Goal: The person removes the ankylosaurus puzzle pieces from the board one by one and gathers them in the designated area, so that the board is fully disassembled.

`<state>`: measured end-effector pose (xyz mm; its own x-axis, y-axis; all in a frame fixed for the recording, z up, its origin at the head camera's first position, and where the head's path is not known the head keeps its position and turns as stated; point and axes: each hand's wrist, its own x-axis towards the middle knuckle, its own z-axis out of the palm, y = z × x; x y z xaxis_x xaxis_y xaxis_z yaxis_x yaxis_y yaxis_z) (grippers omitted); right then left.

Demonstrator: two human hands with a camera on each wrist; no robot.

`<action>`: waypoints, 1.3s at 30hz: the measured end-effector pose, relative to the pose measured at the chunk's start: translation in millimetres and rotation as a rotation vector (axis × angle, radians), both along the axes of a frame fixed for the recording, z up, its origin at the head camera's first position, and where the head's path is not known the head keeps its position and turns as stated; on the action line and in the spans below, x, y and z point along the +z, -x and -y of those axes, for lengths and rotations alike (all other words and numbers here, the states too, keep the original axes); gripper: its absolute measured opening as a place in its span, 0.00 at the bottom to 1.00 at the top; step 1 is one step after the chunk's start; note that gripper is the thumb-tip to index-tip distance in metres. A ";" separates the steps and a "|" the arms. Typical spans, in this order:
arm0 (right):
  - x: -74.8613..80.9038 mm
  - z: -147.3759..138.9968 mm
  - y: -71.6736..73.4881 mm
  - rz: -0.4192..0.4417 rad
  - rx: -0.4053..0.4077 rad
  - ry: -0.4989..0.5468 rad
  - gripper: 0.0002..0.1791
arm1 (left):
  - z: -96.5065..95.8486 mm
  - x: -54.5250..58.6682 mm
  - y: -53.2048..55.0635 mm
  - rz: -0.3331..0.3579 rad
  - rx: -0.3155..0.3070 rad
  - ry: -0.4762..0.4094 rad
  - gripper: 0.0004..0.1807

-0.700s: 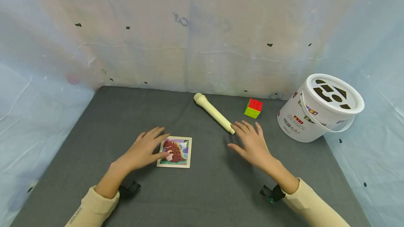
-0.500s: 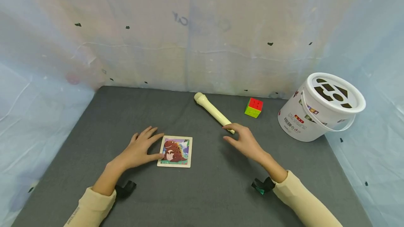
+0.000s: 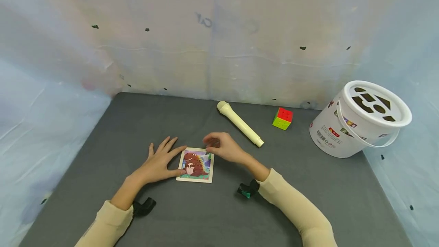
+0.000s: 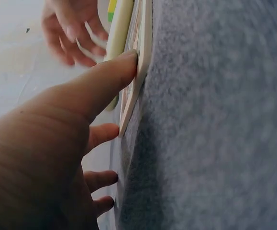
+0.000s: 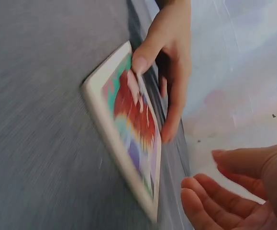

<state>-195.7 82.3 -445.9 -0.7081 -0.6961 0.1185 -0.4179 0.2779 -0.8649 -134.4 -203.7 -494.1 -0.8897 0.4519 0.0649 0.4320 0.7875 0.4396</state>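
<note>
One hand point(image 3: 157, 167), left, touching dinosaur picture point(image 3: 194, 165); bucket point(image 3: 360, 123) barcode point(image 3: 321, 135), print point(image 3: 334, 132) illegible.

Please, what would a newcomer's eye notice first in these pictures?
Probably the large white plastic bucket, its lid pierced with dark shapes, on the right of the grey table. Then the small red-and-green cube left of it, and the square, pale-framed dinosaur picture touched by the left hand.

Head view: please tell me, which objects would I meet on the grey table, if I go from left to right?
Framed dinosaur picture, cream microphone-shaped stick, red and green cube, white bucket.
</note>
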 end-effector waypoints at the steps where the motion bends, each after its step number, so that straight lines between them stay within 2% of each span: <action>1: -1.0 6.4 0.9 0.019 0.008 0.005 0.16 | -0.7 -0.7 0.6 0.000 0.000 0.003 0.46; 4: -3.5 23.9 4.4 0.054 0.027 0.006 0.16 | -1.1 -2.6 1.6 -0.005 0.004 0.001 0.46; 8: -7.2 41.8 8.0 0.057 0.042 -0.016 0.16 | -0.7 -4.2 2.5 -0.013 0.004 -0.008 0.46; 14: -13.6 58.1 5.5 0.054 0.054 -0.030 0.15 | -0.7 -2.5 2.6 -0.012 -0.001 -0.001 0.47; 19: -15.8 61.7 1.0 0.054 0.048 -0.020 0.14 | -0.3 -3.8 2.3 -0.032 -0.005 0.004 0.48; 29: -22.6 63.0 1.4 0.010 -0.016 -0.077 0.14 | 1.2 -7.2 1.1 -0.045 0.010 -0.009 0.50; 39: -26.2 63.4 3.5 -0.016 -0.026 -0.127 0.12 | 4.8 -18.1 -0.1 -0.106 0.008 -0.031 0.49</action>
